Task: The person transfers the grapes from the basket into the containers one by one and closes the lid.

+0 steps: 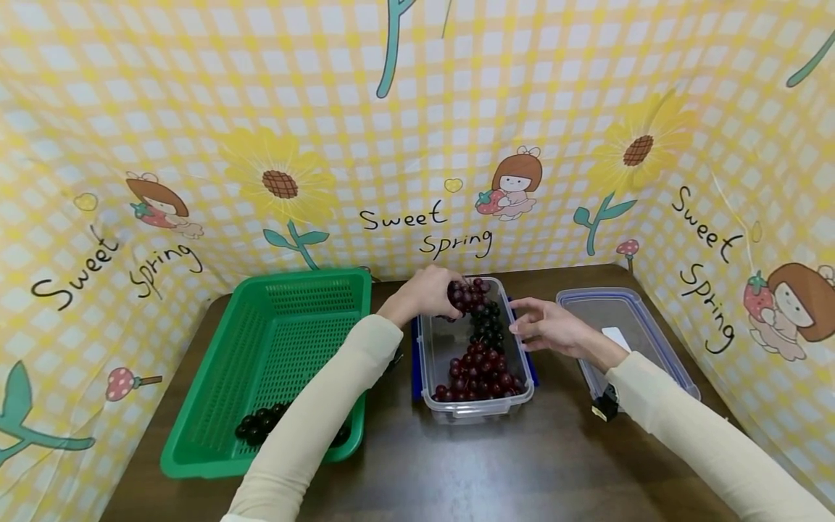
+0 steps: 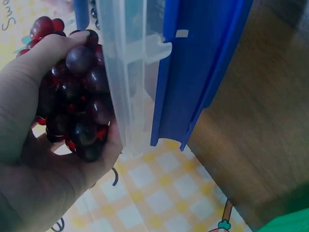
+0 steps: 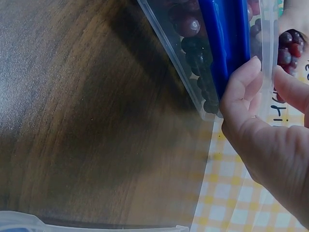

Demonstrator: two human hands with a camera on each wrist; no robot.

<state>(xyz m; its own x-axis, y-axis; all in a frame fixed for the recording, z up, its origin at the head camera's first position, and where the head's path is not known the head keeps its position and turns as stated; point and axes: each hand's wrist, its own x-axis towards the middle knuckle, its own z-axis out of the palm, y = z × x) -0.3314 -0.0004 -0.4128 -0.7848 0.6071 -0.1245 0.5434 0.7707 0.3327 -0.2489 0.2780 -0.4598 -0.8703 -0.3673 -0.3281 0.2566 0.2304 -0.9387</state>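
Right of the green basket point(image 1: 306, 341) of black grapes point(image 1: 258, 426), grips a dark red grape bunch point(image 2: 71, 90) with the left hand point(image 1: 425, 293) at the back left corner of the clear container point(image 1: 438, 346). Pinches the container's right rim with the right hand point(image 1: 551, 328), left of the lid point(image 1: 646, 326).

A dark brown wood-grain table point(image 1: 450, 471) fills the lower part of the head view. On it stand a green perforated plastic basket point(image 1: 196, 462), lower left, and a clear blue-flapped container point(image 1: 476, 415), right of centre; a blue-edged clear lid point(image 1: 626, 308) lies lower right.
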